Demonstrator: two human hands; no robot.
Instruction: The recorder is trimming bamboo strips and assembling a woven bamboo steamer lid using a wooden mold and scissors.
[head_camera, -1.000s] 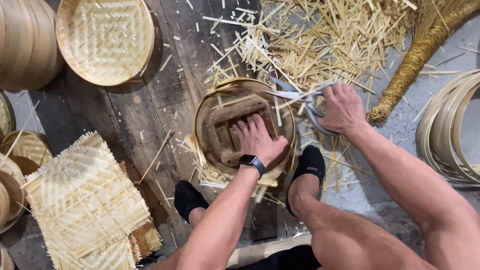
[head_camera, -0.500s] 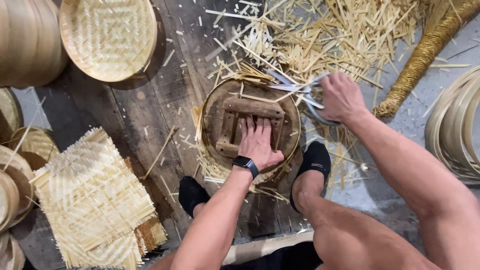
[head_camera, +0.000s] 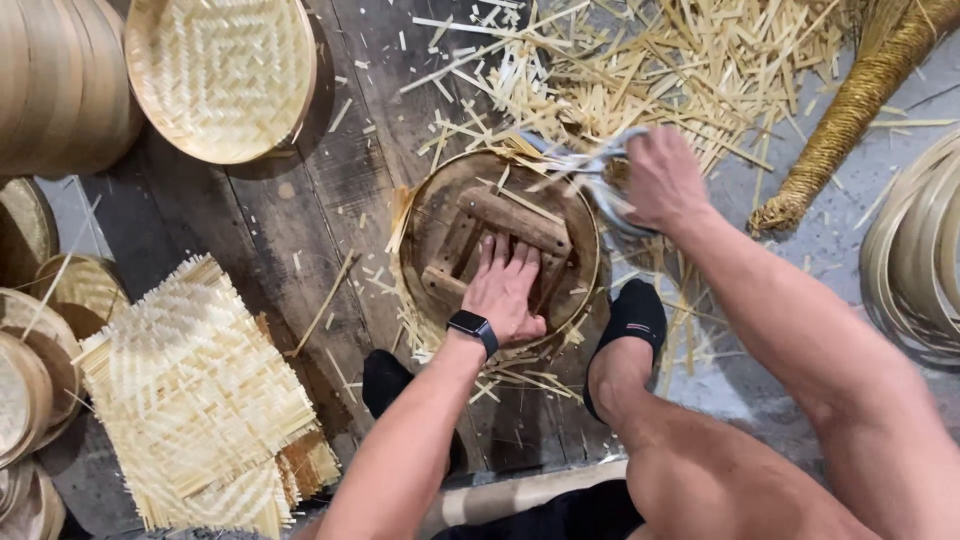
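Bamboo tray (head_camera: 585, 215) under left hand (head_camera: 507, 292)

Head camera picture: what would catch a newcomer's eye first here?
At centre, the left hand presses on a wooden frame inside a round bamboo hoop, while the right hand works scissors at its rim. Pale bamboo offcuts litter the floor above, and square woven mats lie lower left.

The shears (head_camera: 585, 165) blurred in the right hand (head_camera: 660, 180) — blades indistinct; the bamboo hoops (head_camera: 915, 260) ran off the right edge.
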